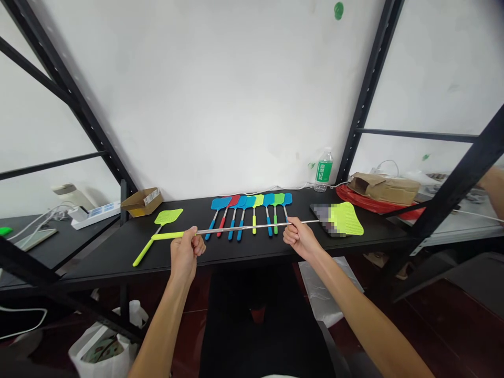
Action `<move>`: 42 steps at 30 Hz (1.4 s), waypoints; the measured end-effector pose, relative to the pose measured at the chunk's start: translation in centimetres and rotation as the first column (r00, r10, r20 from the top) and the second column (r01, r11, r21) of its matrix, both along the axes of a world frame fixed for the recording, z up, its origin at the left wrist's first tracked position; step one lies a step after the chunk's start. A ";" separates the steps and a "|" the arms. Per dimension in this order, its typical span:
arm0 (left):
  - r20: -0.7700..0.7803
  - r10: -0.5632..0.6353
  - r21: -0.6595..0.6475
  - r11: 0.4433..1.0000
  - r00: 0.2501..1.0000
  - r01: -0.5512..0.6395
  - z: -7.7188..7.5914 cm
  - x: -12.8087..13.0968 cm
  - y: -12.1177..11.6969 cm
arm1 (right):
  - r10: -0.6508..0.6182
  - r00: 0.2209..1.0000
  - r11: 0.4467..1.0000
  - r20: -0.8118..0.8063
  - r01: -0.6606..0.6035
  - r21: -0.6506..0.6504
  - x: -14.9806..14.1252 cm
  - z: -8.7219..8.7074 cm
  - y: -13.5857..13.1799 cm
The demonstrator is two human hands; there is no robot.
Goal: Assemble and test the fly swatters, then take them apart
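Head cam: got a long lime fly swatter point(246, 228) stretched sideways over the black counter point(118, 257), left hand point(184, 249) wrapped around the handle's inner end, right hand point(301, 240) clutching the metal rod. Row of multicoloured swatters point(244, 202) lies behind it.

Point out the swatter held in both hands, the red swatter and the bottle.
Held swatter point(349, 219), head camera view: on its yellow-green blade.
Red swatter point(233, 201), head camera view: on its red blade.
Bottle point(324, 171), head camera view: on its green label.
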State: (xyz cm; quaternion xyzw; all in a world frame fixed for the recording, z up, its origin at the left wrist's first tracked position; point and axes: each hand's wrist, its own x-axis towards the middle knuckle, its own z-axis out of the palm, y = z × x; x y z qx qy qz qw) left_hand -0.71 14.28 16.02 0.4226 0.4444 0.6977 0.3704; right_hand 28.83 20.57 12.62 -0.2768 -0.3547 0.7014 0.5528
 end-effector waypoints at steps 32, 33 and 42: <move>0.083 -0.112 -0.025 0.993 0.990 0.114 -1.8 -1.1 0.9 | -0.016 0.988 0.998 0.153 0.006 0.065 -0.4 -0.9 0.2; 0.082 -0.112 -0.022 0.993 0.990 0.114 -1.8 -1.1 0.9 | -0.014 0.988 0.998 0.156 0.003 0.069 -0.4 -0.9 0.2; 0.191 -0.103 -0.087 0.989 0.976 0.122 -3.9 -2.0 2.3 | -0.116 0.958 0.983 0.263 0.072 0.171 -0.3 -2.0 0.9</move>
